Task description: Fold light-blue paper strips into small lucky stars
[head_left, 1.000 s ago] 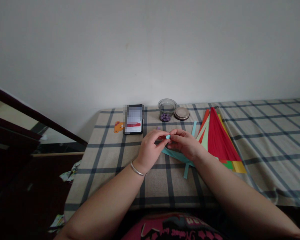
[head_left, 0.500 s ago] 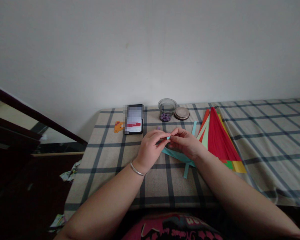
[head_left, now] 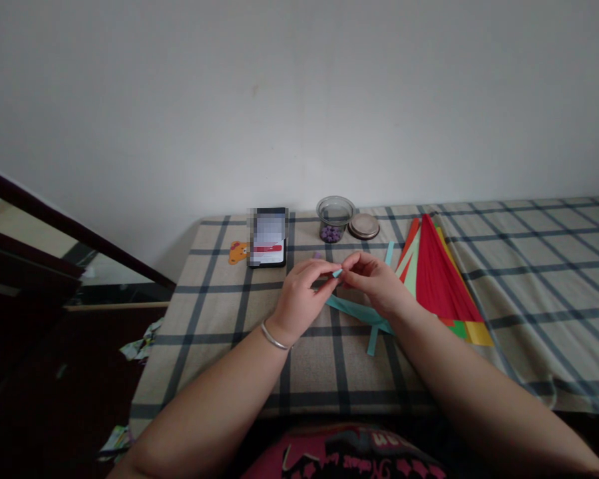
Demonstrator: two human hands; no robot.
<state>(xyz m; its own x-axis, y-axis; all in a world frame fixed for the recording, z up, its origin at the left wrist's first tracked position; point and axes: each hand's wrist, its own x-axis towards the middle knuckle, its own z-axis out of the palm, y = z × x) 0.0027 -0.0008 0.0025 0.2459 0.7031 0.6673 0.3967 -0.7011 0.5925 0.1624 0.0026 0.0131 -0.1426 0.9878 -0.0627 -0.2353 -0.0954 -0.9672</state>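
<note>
- Two bare hands were in view, the left hand (head_left: 297,289) and the right hand (head_left: 377,283), their fingertips meeting above the table.
- One small light-blue paper piece (head_left: 336,273) sat between them; the left thumb and forefinger pinched one end, and the right thumb and forefinger were closed on the other.
- One silvery bracelet (head_left: 273,336) circled the left wrist.
- Light-blue strips (head_left: 354,310) lay beneath the right hand and forearm; three stretches showed, but whether these were three separate strips could not be told.
- One clear tub (head_left: 323,217) stood beyond the hands, with several purple pieces (head_left: 331,234) at its bottom, too small to count.
- One round lid (head_left: 364,225) lay just beside the tub, on its right.
- One phone-like device (head_left: 270,233) lay to the left, one orange bear cut-out (head_left: 238,253) at its edge.
- One red fan of strips (head_left: 439,286) lay at the right, with orange, green and yellow paper showing around it.
- One checked cloth (head_left: 219,359) covered the table.
</note>
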